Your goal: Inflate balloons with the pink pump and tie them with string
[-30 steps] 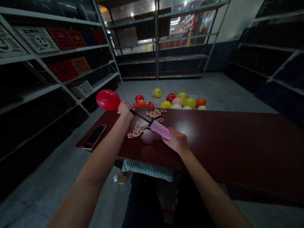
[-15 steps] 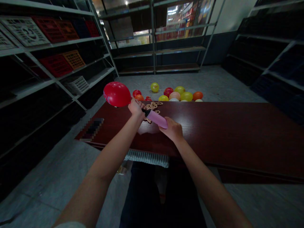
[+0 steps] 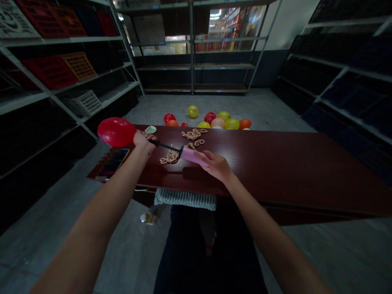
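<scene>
While the red balloon (image 3: pixel 116 132) is held out past the left end of the worktop (image 3: pixel 275 163), its neck is pinched in the closed left hand (image 3: pixel 141 139), which also meets the tip of the thin black rod of the pink hand pump (image 3: pixel 192 156). The balloon is inflated and lies to the left of that hand, above the floor rather than over the wood. The pump's pink barrel is gripped by the right hand (image 3: pixel 215 165), fingers wrapped round its near end, so that the rod is drawn out between the two hands. Under and just beyond the pump, a scatter of pale uninflated balloons (image 3: pixel 192 134) is spread on the worktop. A phone (image 3: pixel 114 161) is seen on the left corner, near the left forearm. Farther off, on the floor behind the worktop, a cluster of inflated balloons (image 3: pixel 226 121) in yellow, red and orange is gathered, with shelving (image 3: pixel 76 69) at the left.
</scene>
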